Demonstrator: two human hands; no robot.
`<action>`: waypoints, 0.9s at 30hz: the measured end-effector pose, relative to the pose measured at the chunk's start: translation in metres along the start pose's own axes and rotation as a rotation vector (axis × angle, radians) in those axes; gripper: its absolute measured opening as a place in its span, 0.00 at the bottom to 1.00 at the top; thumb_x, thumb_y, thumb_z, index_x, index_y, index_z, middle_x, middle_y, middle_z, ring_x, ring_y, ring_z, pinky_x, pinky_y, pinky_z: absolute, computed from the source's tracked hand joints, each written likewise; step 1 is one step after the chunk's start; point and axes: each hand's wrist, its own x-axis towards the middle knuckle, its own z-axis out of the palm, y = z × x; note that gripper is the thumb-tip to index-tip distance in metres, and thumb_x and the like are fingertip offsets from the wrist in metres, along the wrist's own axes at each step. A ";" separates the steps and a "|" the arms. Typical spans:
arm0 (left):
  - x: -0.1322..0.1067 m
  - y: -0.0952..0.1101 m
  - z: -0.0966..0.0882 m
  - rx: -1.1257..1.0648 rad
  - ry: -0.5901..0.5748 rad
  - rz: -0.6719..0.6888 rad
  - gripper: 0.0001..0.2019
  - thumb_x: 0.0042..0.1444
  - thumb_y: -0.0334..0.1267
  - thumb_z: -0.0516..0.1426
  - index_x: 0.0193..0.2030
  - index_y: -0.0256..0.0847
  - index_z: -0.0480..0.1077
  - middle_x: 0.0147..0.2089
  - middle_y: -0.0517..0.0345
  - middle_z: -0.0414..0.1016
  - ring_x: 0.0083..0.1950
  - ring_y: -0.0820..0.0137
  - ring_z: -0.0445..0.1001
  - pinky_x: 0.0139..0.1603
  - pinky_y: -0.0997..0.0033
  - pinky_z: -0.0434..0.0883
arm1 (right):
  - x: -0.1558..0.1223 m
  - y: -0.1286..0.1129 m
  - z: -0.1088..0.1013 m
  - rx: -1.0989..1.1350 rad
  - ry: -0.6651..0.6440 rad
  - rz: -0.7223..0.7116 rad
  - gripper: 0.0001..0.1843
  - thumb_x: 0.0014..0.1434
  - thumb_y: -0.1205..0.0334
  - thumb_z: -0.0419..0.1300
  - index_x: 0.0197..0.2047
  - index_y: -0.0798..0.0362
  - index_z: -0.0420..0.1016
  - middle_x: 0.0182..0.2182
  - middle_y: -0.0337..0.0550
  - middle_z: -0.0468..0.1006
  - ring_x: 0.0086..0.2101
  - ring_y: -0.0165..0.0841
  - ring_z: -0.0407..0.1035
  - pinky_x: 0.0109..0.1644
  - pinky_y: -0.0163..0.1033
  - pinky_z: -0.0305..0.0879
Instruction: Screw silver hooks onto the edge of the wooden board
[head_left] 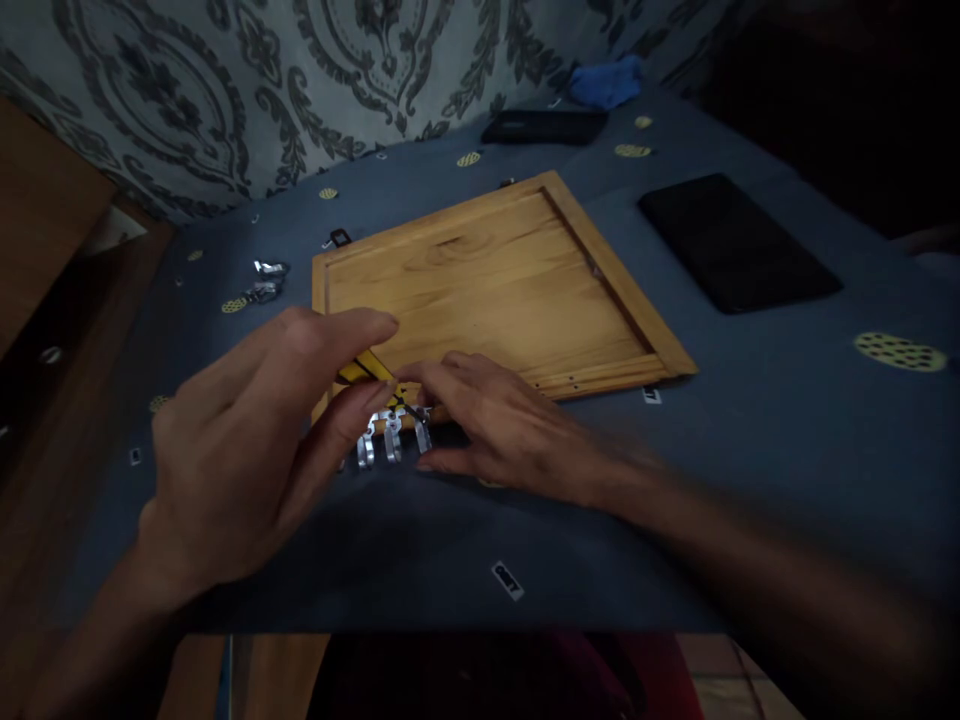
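My left hand (247, 430) is closed on a yellow-and-black screwdriver (366, 367). Its dark shaft slants down to the near edge of a framed wooden panel (472, 285), which lies flat. Several shiny curved metal clips (392, 440) sit along that edge, jutting toward me. My right hand (506, 425) rests over the same edge, fingers on the wood and thumb below, pinching the rightmost clip (422, 432). Whether the screwdriver's tip sits in a screw is too small to tell. Small dark holes (574, 384) show in the frame, right of my right hand.
Loose metal clips (268, 280) lie left of the panel on the blue patterned cloth (600, 560). A black tablet-like slab (739, 242) lies to the right. A dark phone-like object (545, 127) and a blue cloth (607, 82) are at the back, near the patterned wall (375, 60).
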 end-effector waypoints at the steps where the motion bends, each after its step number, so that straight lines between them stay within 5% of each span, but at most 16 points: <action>1: -0.001 0.000 0.001 0.014 0.017 -0.002 0.11 0.69 0.32 0.56 0.56 0.41 0.68 0.42 0.59 0.79 0.41 0.71 0.81 0.43 0.73 0.79 | 0.000 -0.001 0.000 0.000 -0.006 0.009 0.32 0.58 0.57 0.72 0.61 0.52 0.64 0.46 0.49 0.75 0.46 0.44 0.71 0.49 0.51 0.71; 4: -0.003 0.001 0.004 0.016 0.035 -0.011 0.10 0.68 0.35 0.58 0.54 0.37 0.70 0.37 0.59 0.76 0.36 0.72 0.80 0.37 0.76 0.78 | 0.000 -0.002 -0.002 0.006 -0.020 0.028 0.33 0.58 0.58 0.72 0.61 0.52 0.64 0.45 0.48 0.74 0.46 0.44 0.71 0.50 0.50 0.71; 12: -0.002 0.005 0.004 0.008 0.017 -0.042 0.09 0.68 0.35 0.58 0.53 0.38 0.71 0.41 0.60 0.78 0.42 0.72 0.81 0.44 0.74 0.79 | -0.001 0.001 0.000 0.005 0.015 -0.023 0.32 0.59 0.58 0.72 0.61 0.53 0.63 0.46 0.48 0.74 0.46 0.43 0.70 0.49 0.49 0.70; 18: -0.005 0.005 0.003 -0.153 0.033 -0.254 0.14 0.64 0.36 0.61 0.56 0.44 0.72 0.49 0.62 0.79 0.43 0.69 0.80 0.40 0.67 0.78 | 0.000 0.002 0.001 0.001 0.029 -0.027 0.33 0.57 0.57 0.73 0.60 0.51 0.64 0.44 0.46 0.75 0.45 0.42 0.71 0.47 0.47 0.70; 23: -0.001 0.003 0.002 -0.022 -0.010 -0.069 0.10 0.69 0.35 0.56 0.54 0.48 0.72 0.43 0.61 0.81 0.38 0.70 0.80 0.38 0.70 0.79 | 0.000 0.001 0.001 -0.004 0.038 -0.047 0.33 0.57 0.58 0.73 0.60 0.52 0.65 0.46 0.47 0.75 0.46 0.43 0.71 0.49 0.48 0.70; 27: -0.001 0.003 0.004 -0.021 0.008 -0.083 0.09 0.69 0.37 0.57 0.53 0.43 0.72 0.39 0.60 0.77 0.35 0.71 0.76 0.35 0.71 0.78 | 0.000 0.001 0.000 0.007 0.029 -0.029 0.33 0.57 0.57 0.73 0.60 0.53 0.65 0.45 0.47 0.75 0.46 0.43 0.71 0.48 0.48 0.70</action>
